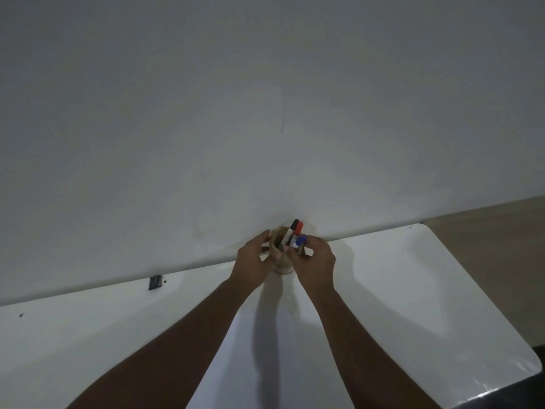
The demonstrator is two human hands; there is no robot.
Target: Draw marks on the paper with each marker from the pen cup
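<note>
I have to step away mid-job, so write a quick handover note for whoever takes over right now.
Left hand: wrapped around the pen cup, steadying it at the table's far edge by the wall.
Right hand: fingers closed on the blue-capped marker, which sits in the cup.
Black-capped marker and red-capped marker stand in the cup.
Paper lies between the forearms; no marks visible on it.
Done: nothing drawn. Left: mark with every marker.

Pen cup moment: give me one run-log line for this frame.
stage: picking marker | left hand: steadying pen cup | right hand: fingers at blue-capped marker | paper: no marks visible
</note>
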